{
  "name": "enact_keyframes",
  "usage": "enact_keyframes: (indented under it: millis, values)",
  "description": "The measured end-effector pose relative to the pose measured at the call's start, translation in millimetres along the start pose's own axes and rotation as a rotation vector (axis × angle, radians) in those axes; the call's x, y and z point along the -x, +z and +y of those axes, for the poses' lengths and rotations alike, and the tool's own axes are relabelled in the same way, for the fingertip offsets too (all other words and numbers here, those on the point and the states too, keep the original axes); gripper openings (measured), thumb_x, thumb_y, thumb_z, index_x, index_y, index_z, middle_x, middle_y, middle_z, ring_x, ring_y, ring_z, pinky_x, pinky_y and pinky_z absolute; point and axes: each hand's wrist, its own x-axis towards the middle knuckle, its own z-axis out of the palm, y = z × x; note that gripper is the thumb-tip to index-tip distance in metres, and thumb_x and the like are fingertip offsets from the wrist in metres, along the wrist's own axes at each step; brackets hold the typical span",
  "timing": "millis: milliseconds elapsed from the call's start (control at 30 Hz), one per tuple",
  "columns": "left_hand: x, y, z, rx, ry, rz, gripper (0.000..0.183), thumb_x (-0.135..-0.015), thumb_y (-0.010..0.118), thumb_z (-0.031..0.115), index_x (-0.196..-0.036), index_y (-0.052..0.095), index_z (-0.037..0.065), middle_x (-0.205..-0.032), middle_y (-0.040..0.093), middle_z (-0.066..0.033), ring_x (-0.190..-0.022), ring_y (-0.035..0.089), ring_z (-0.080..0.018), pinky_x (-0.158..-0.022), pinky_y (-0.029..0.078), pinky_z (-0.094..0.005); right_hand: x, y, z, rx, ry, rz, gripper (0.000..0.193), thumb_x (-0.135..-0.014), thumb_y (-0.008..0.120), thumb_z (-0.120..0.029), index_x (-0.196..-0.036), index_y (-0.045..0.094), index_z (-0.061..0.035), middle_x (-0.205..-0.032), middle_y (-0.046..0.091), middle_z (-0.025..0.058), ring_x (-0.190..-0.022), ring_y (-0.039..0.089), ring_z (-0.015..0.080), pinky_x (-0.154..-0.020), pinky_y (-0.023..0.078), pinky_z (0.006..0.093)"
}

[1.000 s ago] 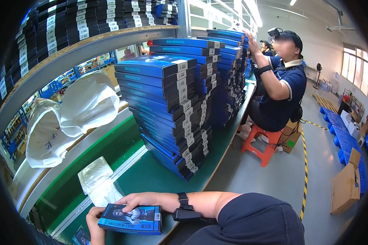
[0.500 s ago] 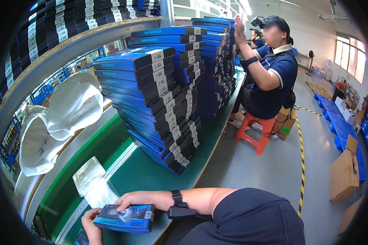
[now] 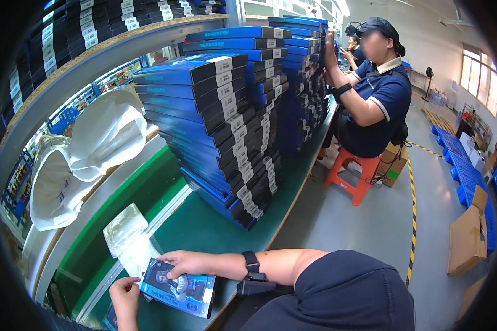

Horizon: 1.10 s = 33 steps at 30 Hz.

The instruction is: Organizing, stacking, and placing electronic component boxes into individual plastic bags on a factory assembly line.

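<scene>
On the near side of the tall box stack (image 3: 190, 113), a blue box (image 3: 186, 292) is held printed face up by the right hand (image 3: 189, 263), its thumb laid on top; from that grip, most of it extends toward the person. By its left end the left hand (image 3: 125, 299), less involved, is curled (whether anything is pinched cannot be told). The long axis is slanted, far left to near right, the white-labelled end pointed right. Beyond the stack, a co-worker (image 3: 382, 99) is seated.
</scene>
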Motion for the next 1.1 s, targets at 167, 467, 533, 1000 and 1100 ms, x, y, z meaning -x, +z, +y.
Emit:
enact_keyframes:
  millis: [167, 467, 533, 1000, 1100]
  values:
    - [13, 4, 14, -0.019, 0.005, 0.019, 0.019, -0.073, 0.051, -0.01, -0.09, 0.059, -0.008, -0.06, 0.056, -0.0064, -0.052, 0.056, -0.0111, -0.046, 0.045, -0.024, 5, 11, 11, -0.032, -0.19, 0.129, 0.063, -0.084, 0.054, 0.0, -0.139, 0.023, 0.0074, -0.129, 0.046, 0.0163, -0.112, 0.049, 0.017, -0.095, 0.038, 0.027]
    - [48, 34, 24, -0.374, 0.469, 0.08, 0.02, -0.075, 0.051, -0.013, -0.092, 0.052, -0.001, -0.078, 0.051, -0.0087, -0.062, 0.052, -0.016, -0.055, 0.043, -0.028, 10, 15, 8, 0.249, -0.18, 0.402, 0.031, -0.08, 0.065, -0.005, -0.105, 0.047, 0.0035, -0.094, 0.059, 0.0124, -0.085, 0.057, 0.0126, -0.072, 0.047, 0.0261]
    - [45, 36, 16, -0.023, 0.275, 0.13, 0.018, -0.078, 0.054, -0.009, -0.093, 0.051, -0.001, -0.079, 0.052, -0.0072, -0.064, 0.052, -0.0135, -0.055, 0.044, -0.0268, 14, 14, 7, 0.231, -0.232, 0.412, 0.024, -0.078, 0.07, -0.007, -0.09, 0.049, -0.0016, -0.082, 0.06, 0.0074, -0.073, 0.058, 0.0093, -0.063, 0.046, 0.0229]
    - [40, 26, 13, 1.612, -0.313, 0.065, 0.037, -0.086, 0.05, 0.019, -0.114, 0.051, -0.005, -0.107, 0.062, -0.0175, -0.097, 0.061, -0.0301, -0.087, 0.049, -0.0431, 39, 33, -30, 0.436, 0.117, -0.184, 0.106, -0.072, 0.077, -0.016, -0.146, 0.003, -0.006, -0.133, 0.042, 0.0161, -0.096, 0.057, 0.0158, -0.079, 0.047, 0.0246]
    - [65, 56, 51, 1.495, -0.275, 0.057, 0.038, -0.084, 0.054, 0.011, -0.119, 0.048, -0.003, -0.108, 0.06, -0.0165, -0.095, 0.062, -0.0298, -0.088, 0.05, -0.0427, 36, 42, -39, 0.711, -0.267, -0.008, 0.106, -0.069, 0.078, -0.014, -0.147, 0.006, -0.009, -0.143, 0.03, 0.0209, -0.126, 0.039, 0.0226, -0.102, 0.033, 0.0332]
